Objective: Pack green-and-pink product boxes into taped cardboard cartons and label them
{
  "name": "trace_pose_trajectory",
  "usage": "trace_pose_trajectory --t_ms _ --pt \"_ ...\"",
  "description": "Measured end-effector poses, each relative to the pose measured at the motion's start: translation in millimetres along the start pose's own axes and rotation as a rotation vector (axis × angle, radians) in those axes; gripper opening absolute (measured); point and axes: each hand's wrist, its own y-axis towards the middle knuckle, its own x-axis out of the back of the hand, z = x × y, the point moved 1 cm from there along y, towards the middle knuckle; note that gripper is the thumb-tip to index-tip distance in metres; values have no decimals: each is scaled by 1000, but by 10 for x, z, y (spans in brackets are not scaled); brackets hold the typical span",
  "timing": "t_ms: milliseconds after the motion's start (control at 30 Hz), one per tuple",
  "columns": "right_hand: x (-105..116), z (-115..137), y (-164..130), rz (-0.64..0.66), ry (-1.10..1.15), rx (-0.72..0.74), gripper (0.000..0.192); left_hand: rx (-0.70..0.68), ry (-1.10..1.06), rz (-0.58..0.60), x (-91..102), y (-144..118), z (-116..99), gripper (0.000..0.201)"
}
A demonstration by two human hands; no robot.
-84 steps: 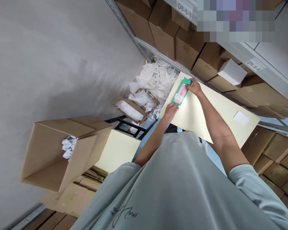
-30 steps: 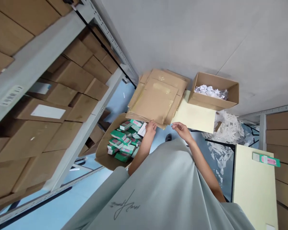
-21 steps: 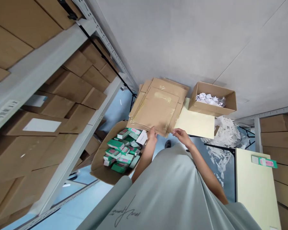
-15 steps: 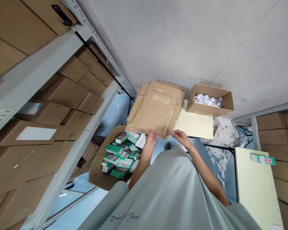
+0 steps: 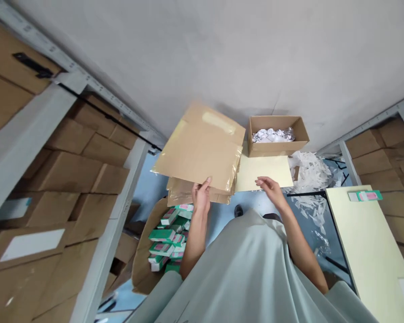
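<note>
My left hand [image 5: 201, 194] grips the near edge of a flattened cardboard box [image 5: 205, 148], with the thumb on top. This sheet is lifted and tilted above a stack of other flattened cardboard [image 5: 185, 192], and clear tape hangs from its edges. Off to the right, my right hand [image 5: 269, 187] hovers by the near edge of a pale yellow tabletop [image 5: 265, 172], fingers apart and holding nothing. Below my left hand, a large open carton [image 5: 144, 264] holds several small green-and-white boxes [image 5: 163, 235].
A carton [image 5: 279, 148] of crumpled paper stands at the back of the table. White paper scraps [image 5: 311, 175] are heaped to its right. Shelving [image 5: 111, 251] with brown boxes runs along the left. A second yellow table [image 5: 363, 237] at right bears one green box [image 5: 365, 195].
My left hand has taken hold of the top cardboard sheet and raised it off the stack. My right hand has moved away from the cardboard to the right. The camera view has shifted.
</note>
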Motion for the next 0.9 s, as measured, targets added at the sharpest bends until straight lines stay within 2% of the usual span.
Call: trace_pose_trajectory --t_ms 67,167,233,333,500,600,700,800,900 --pt "409 121 -96 -178 -13 75 62 -5 37 123 -221 -62 -40 41" --pt "1048 242 -377 -478 -38 172 62 51 83 278 -668 -158 15 39" --pt "1449 255 -643 -681 -50 216 62 103 104 382 -1028 -244 142 40" --pt "1993 129 -1096 -944 -57 226 65 186 190 519 -1596 -455 469 42" --pt "2886 -364 -1833 -1179 26 133 76 348 438 800 -2504 -1117 1275 41" --pt "3499 -642 -2313 -1265 108 136 78 403 510 959 -3051 -1681 1814 42" --pt "4127 -871 -2864 -1324 160 156 68 468 577 1093 -3600 -2315 2373 42" --pt "4686 -1135 -3424 -1360 233 100 51 472 636 1160 -4105 -2962 2981 39" --pt "5094 -1456 -3892 -1418 261 48 43 351 642 1163 -4510 -3566 3624 37"
